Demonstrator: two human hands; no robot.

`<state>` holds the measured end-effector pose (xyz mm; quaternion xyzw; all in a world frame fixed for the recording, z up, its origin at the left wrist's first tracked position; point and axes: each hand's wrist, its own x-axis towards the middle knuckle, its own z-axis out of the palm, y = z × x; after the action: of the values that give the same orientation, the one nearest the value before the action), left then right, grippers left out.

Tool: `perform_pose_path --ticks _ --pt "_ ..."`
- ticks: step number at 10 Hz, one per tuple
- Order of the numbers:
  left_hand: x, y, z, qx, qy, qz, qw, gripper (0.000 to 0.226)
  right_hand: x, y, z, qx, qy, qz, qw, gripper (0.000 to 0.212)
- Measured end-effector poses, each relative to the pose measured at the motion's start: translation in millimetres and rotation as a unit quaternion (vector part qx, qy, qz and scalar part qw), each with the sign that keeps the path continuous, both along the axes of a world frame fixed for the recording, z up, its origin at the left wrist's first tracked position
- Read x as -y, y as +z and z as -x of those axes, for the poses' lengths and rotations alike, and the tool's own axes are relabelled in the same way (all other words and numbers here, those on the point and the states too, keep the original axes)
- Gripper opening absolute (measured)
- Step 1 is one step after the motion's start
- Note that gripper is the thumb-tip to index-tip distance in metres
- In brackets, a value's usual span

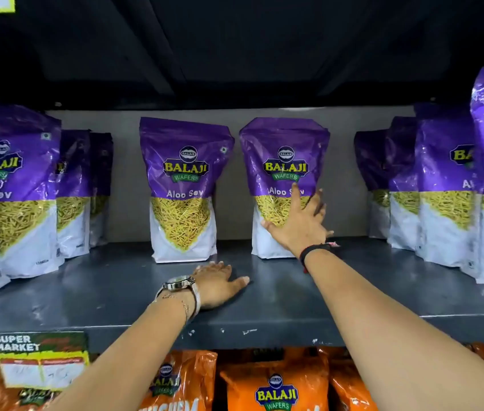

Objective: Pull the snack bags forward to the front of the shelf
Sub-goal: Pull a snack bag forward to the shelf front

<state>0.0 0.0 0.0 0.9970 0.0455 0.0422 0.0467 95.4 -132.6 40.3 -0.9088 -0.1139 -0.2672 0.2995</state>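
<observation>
Two purple-and-white Aloo Sev snack bags stand upright at the back of the grey shelf. My right hand lies with spread fingers against the front of the right bag, touching it without closing round it. The left bag stands free beside it. My left hand, with a wristwatch, rests flat on the shelf in front of the left bag, holding nothing.
Rows of the same purple bags stand further forward at the left and at the right. Orange snack bags fill the shelf below. A supermarket price tag hangs on the shelf's front edge at the left.
</observation>
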Motion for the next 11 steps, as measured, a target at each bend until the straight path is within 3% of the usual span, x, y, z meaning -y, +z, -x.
perform_pose_path --ticks 2,5,11 --pt "-0.3 -1.1 0.2 -0.006 -0.005 0.03 1.0 0.065 -11.1 -1.4 -18.9 -0.055 0.021 -0.026 0.998 0.105" --pt "-0.1 0.0 1.0 -0.021 -0.001 0.029 0.999 0.066 -11.6 -4.3 -18.7 -0.021 -0.003 -0.014 1.0 0.091" --pt "5.1 3.8 9.6 -0.037 0.015 0.035 0.999 0.067 12.8 -2.0 31.9 -0.005 -0.005 0.011 1.0 0.094"
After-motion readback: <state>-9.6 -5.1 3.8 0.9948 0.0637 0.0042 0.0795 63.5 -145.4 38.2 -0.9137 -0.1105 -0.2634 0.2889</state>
